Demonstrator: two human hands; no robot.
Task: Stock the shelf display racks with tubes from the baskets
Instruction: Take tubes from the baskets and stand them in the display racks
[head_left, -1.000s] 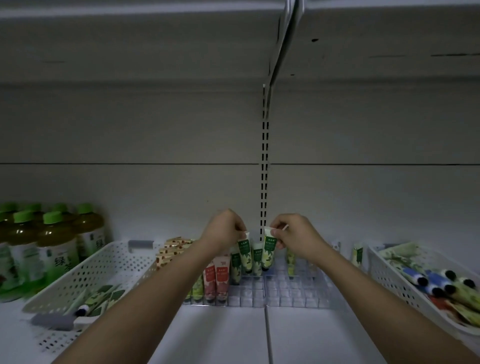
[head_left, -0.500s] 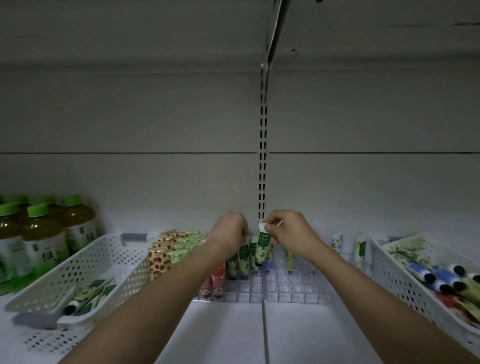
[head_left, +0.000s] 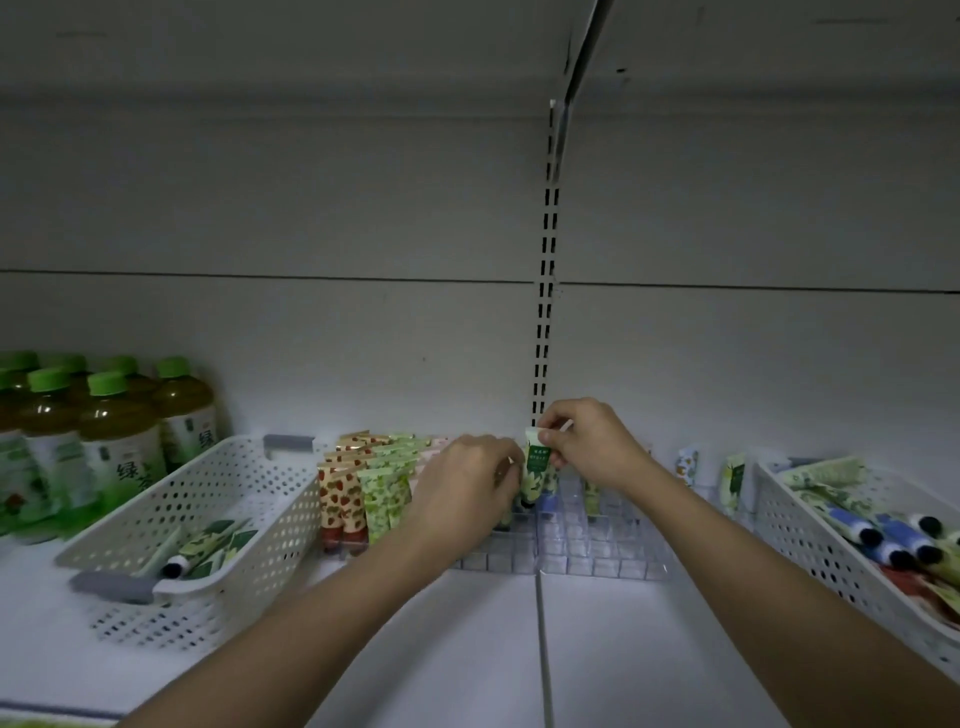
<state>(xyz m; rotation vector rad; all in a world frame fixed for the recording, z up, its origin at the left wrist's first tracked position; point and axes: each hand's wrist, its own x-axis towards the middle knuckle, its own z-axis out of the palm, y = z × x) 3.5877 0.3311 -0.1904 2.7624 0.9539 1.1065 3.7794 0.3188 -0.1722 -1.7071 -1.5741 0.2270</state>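
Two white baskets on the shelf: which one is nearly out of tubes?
The left basket, beside the green tea bottles. Only a few tubes lie at its near end, bare floor elsewhere; the right basket holds a pile of tubes.

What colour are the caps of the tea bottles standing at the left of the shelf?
Bright green caps on the amber-brown tea bottles, clearest in the head view.

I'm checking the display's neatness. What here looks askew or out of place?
Little stands out. The tubes in the right basket lie in a loose, crisscrossed heap, and two tubes stand alone behind the clear rack. The right hand pinches a green tube upright over the rack.
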